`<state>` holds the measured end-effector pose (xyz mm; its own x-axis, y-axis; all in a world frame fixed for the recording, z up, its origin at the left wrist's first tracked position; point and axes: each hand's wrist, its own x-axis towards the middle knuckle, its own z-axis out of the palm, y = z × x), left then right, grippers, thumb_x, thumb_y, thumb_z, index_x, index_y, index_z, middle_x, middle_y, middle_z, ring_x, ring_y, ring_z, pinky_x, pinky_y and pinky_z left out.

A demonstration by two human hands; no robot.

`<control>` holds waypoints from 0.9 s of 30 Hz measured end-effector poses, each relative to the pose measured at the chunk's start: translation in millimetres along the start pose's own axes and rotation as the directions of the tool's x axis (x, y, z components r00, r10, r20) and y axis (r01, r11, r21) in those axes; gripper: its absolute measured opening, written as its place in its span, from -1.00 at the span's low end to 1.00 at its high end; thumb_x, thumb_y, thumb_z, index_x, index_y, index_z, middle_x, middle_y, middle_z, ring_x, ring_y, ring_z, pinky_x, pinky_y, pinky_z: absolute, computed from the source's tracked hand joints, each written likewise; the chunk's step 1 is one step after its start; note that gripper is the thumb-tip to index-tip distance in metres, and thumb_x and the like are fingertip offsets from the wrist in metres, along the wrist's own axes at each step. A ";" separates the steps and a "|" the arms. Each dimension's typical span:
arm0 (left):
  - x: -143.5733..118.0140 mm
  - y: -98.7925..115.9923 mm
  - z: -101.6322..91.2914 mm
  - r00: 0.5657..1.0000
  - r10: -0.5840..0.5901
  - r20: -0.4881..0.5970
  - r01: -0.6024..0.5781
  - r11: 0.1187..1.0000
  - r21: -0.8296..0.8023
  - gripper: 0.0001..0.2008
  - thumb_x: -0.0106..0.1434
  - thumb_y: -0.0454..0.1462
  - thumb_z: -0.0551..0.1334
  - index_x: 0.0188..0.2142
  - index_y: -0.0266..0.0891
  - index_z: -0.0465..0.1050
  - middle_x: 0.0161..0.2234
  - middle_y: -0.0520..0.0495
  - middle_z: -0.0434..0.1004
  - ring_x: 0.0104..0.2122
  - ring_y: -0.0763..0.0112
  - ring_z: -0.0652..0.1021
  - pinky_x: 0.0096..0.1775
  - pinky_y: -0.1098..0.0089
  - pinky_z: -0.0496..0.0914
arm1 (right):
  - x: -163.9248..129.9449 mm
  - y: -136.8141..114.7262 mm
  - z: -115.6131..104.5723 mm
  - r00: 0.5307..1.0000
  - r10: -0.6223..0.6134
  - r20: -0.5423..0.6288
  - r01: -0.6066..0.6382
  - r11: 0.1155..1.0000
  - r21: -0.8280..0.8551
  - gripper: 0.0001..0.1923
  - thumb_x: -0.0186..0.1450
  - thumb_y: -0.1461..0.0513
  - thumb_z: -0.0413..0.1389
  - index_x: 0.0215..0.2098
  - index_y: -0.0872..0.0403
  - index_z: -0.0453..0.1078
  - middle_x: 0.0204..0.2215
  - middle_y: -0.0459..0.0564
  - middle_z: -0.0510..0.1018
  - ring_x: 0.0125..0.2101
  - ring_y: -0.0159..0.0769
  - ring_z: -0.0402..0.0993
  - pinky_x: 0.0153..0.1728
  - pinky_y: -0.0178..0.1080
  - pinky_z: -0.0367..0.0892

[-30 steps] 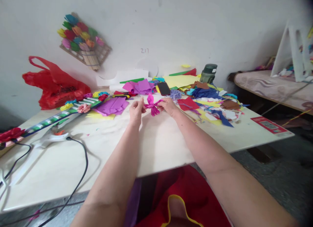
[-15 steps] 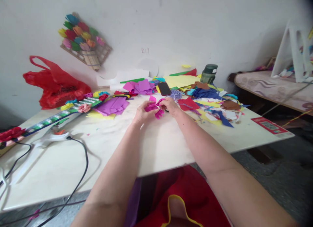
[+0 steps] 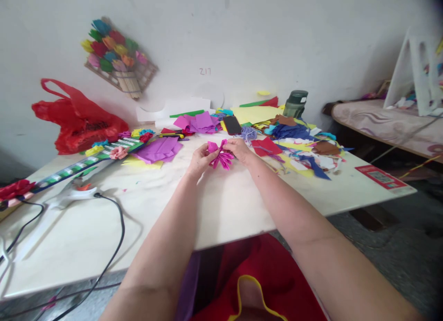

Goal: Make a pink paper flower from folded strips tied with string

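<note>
Between my hands is a magenta paper flower (image 3: pixel 222 161), its pleated petals fanned out toward me above the white table (image 3: pixel 231 210). My left hand (image 3: pixel 201 158) pinches its left side with thumb and fingers. From the right, my right hand (image 3: pixel 238 149) grips the flower's upper edge. Beyond my hands lie a black phone (image 3: pixel 232 126) and a ball of grey-purple yarn (image 3: pixel 248 133). Red paper pieces (image 3: pixel 266 147) rest beside my right hand, and a stack of purple paper (image 3: pixel 159 150) lies left of my left hand.
Paper scraps (image 3: pixel 301 141) are heaped at the right near a dark green bottle (image 3: pixel 295 104). A red plastic bag (image 3: pixel 83 120) stands at the back left. In front of it are a flower-decorated strip (image 3: pixel 78 169), a white glue gun (image 3: pixel 65 199) and its black cable (image 3: pixel 122 224).
The magenta paper has been turned and spread, so more of its fanned petals show below my fingers. Both hands remain in nearly the same place.
</note>
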<state>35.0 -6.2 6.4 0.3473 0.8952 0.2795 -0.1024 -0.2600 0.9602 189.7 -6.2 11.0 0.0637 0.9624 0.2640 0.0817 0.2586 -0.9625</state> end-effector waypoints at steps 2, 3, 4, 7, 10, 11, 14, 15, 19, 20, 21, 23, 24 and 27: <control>-0.5 0.3 -0.1 1.000 -0.014 -0.002 0.014 1.000 -0.007 -0.63 -0.12 -0.14 0.37 -0.37 -0.30 0.34 -0.61 0.08 0.32 -0.65 0.56 0.34 -0.62 0.51 0.23 | 1.2 2.6 0.2 1.000 -0.002 0.009 0.002 1.000 -0.011 -0.82 -0.07 0.26 0.09 -0.75 0.11 0.19 -0.81 -0.22 0.22 -0.73 -0.54 0.08 -0.68 -0.38 -0.05; -0.5 0.1 -0.1 1.000 -0.014 -0.002 0.014 1.000 -0.016 -0.62 -0.13 -0.14 0.37 -0.37 -0.29 0.34 -0.61 0.08 0.32 -0.65 0.56 0.35 -0.61 0.51 0.25 | 1.5 3.6 0.3 1.000 -0.003 0.015 0.003 1.000 -0.010 -0.81 -0.07 0.26 0.09 -0.75 0.11 0.19 -0.81 -0.21 0.23 -0.73 -0.54 0.10 -0.68 -0.38 -0.03; -0.3 -0.4 -0.2 1.000 -0.012 -0.004 0.012 1.000 -0.023 -0.62 -0.14 -0.14 0.38 -0.37 -0.29 0.33 -0.60 0.08 0.32 -0.65 0.56 0.36 -0.60 0.50 0.26 | 1.7 4.3 0.5 1.000 -0.002 0.021 0.002 1.000 -0.006 -0.82 -0.07 0.26 0.09 -0.75 0.11 0.19 -0.81 -0.21 0.24 -0.73 -0.53 0.11 -0.67 -0.38 -0.01; 0.5 -2.2 -0.3 1.000 -0.012 -0.017 0.011 0.999 -0.035 -0.59 -0.16 -0.15 0.39 -0.36 -0.30 0.33 -0.57 0.07 0.35 -0.62 0.55 0.38 -0.58 0.48 0.31 | 1.4 4.4 0.3 0.999 -0.016 0.036 0.016 1.000 0.001 -0.81 -0.06 0.25 0.10 -0.73 0.11 0.20 -0.80 -0.20 0.26 -0.72 -0.53 0.13 -0.66 -0.38 0.01; 0.8 -3.3 -0.1 1.000 -0.007 -0.029 0.005 0.999 -0.045 -0.60 -0.15 -0.15 0.38 -0.37 -0.31 0.32 -0.55 0.06 0.36 -0.61 0.53 0.40 -0.56 0.47 0.32 | 0.4 2.0 -1.1 0.998 -0.021 0.063 0.022 1.000 -0.005 -0.82 -0.04 0.23 0.11 -0.71 0.13 0.23 -0.76 -0.18 0.29 -0.70 -0.52 0.16 -0.65 -0.39 0.05; 0.7 -3.4 0.0 0.999 -0.008 -0.031 0.006 0.999 -0.053 -0.60 -0.15 -0.15 0.38 -0.37 -0.31 0.32 -0.56 0.06 0.36 -0.60 0.53 0.40 -0.56 0.47 0.32 | 0.1 1.1 -1.7 0.997 -0.016 0.078 0.017 1.000 -0.008 -0.83 -0.03 0.22 0.10 -0.69 0.13 0.25 -0.75 -0.17 0.31 -0.69 -0.51 0.18 -0.64 -0.39 0.07; 0.2 -3.3 0.2 0.999 -0.020 -0.035 0.017 0.997 -0.077 -0.61 -0.16 -0.17 0.38 -0.39 -0.31 0.30 -0.56 0.07 0.36 -0.59 0.52 0.41 -0.54 0.45 0.34 | -0.6 -0.3 -3.3 0.992 0.005 0.123 -0.003 1.000 -0.018 -0.87 -0.03 0.23 0.08 -0.66 0.14 0.28 -0.73 -0.16 0.33 -0.67 -0.49 0.21 -0.62 -0.39 0.11; 0.1 -3.3 0.2 0.999 -0.026 -0.037 0.023 0.996 -0.082 -0.61 -0.16 -0.17 0.38 -0.39 -0.30 0.30 -0.55 0.07 0.36 -0.58 0.51 0.41 -0.52 0.45 0.35 | -0.8 -0.2 -3.6 0.992 0.009 0.128 -0.007 1.000 -0.020 -0.88 -0.03 0.24 0.07 -0.65 0.14 0.28 -0.73 -0.16 0.32 -0.67 -0.50 0.20 -0.61 -0.39 0.11; 0.3 -3.8 -0.1 0.998 -0.046 -0.033 0.044 0.996 -0.076 -0.61 -0.16 -0.17 0.38 -0.38 -0.30 0.32 -0.53 0.05 0.39 -0.56 0.49 0.43 -0.50 0.43 0.36 | -0.6 1.2 -3.4 0.991 0.011 0.132 -0.009 1.000 -0.018 -0.90 -0.05 0.25 0.07 -0.66 0.13 0.28 -0.74 -0.18 0.30 -0.68 -0.50 0.18 -0.62 -0.40 0.09; 0.6 -4.2 -0.3 0.998 -0.045 -0.032 0.043 0.996 -0.074 -0.61 -0.15 -0.17 0.38 -0.38 -0.30 0.32 -0.53 0.05 0.39 -0.55 0.49 0.43 -0.49 0.43 0.35 | -0.4 1.4 -3.1 0.991 0.012 0.130 -0.010 1.000 -0.018 -0.90 -0.05 0.25 0.06 -0.66 0.13 0.27 -0.74 -0.18 0.29 -0.68 -0.50 0.18 -0.62 -0.40 0.09; 0.8 -4.6 -0.5 0.999 -0.040 -0.033 0.038 0.997 -0.071 -0.62 -0.15 -0.18 0.38 -0.38 -0.30 0.32 -0.53 0.04 0.39 -0.55 0.49 0.43 -0.49 0.44 0.35 | -0.1 1.5 -2.7 0.992 0.016 0.123 -0.014 1.000 -0.019 -0.90 -0.05 0.26 0.06 -0.67 0.13 0.27 -0.75 -0.18 0.29 -0.68 -0.50 0.18 -0.63 -0.39 0.09; 1.2 -5.4 -0.9 0.999 -0.028 -0.033 0.026 0.998 -0.062 -0.62 -0.15 -0.18 0.38 -0.37 -0.31 0.33 -0.52 0.04 0.40 -0.55 0.50 0.43 -0.48 0.44 0.35 | 0.7 1.6 -1.9 0.995 0.032 0.100 -0.031 0.999 -0.018 -0.91 -0.06 0.27 0.07 -0.68 0.13 0.26 -0.76 -0.18 0.29 -0.69 -0.50 0.17 -0.64 -0.39 0.08; 1.4 -5.8 -1.1 0.999 -0.024 -0.032 0.022 0.998 -0.058 -0.62 -0.15 -0.18 0.38 -0.37 -0.31 0.34 -0.52 0.04 0.40 -0.54 0.50 0.43 -0.48 0.44 0.34 | 1.1 1.7 -1.6 0.995 0.042 0.087 -0.041 0.999 -0.017 -0.91 -0.07 0.28 0.07 -0.68 0.13 0.25 -0.76 -0.18 0.29 -0.69 -0.50 0.17 -0.64 -0.39 0.08; 1.3 -6.2 -1.2 0.999 -0.017 -0.028 0.015 0.998 -0.054 -0.62 -0.15 -0.19 0.38 -0.36 -0.32 0.35 -0.53 0.03 0.39 -0.55 0.51 0.43 -0.49 0.45 0.33 | 2.6 3.3 -0.7 0.997 0.065 0.052 -0.064 0.998 -0.011 -0.91 -0.06 0.29 0.07 -0.68 0.13 0.25 -0.76 -0.17 0.30 -0.70 -0.50 0.18 -0.65 -0.39 0.07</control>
<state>34.9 -3.0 0.8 0.3228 0.9091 0.2634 -0.1477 -0.2265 0.9627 190.8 -2.8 8.5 0.0167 0.9801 0.1977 0.0888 0.1955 -0.9767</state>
